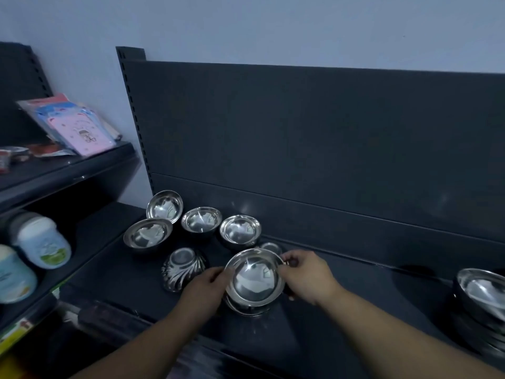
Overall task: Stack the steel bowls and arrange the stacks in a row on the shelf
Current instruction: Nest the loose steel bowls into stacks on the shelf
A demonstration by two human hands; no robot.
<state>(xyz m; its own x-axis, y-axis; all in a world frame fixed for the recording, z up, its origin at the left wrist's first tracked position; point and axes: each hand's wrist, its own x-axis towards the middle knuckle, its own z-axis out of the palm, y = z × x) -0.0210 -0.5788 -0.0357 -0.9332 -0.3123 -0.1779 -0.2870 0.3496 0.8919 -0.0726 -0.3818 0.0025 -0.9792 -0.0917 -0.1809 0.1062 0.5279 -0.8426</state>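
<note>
1. Fingers (222, 272) of the left hand (206, 287) pinch the left rim of a shiny round steel bowl (254, 279). The fingers (290, 260) of the right hand (307, 280) curl round its right rim.
2. This held bowl faces up with a mirror-bright inside. It sits nested in a lower steel bowl (247, 311), whose rim shows just beneath it, at the front middle of the dark grey metal shelf (314, 337).
3. Four single upright bowls stand behind and to the left: the rear bowl (164, 206), the middle bowl (201, 220), the right bowl (240, 231) and the left bowl (147, 234).
4. One fluted steel bowl (183, 269) lies tipped with its base toward the camera, just beside the left hand.
5. One small bowl (270, 247) shows behind the right hand, partly hidden.
6. One stack of larger steel bowls (481, 296) stands at the right edge; I cannot tell how many it holds.
7. Pink and blue packets (79, 129) and two white-and-blue jars (41, 239) sit on the neighbouring shelves to the left.
</note>
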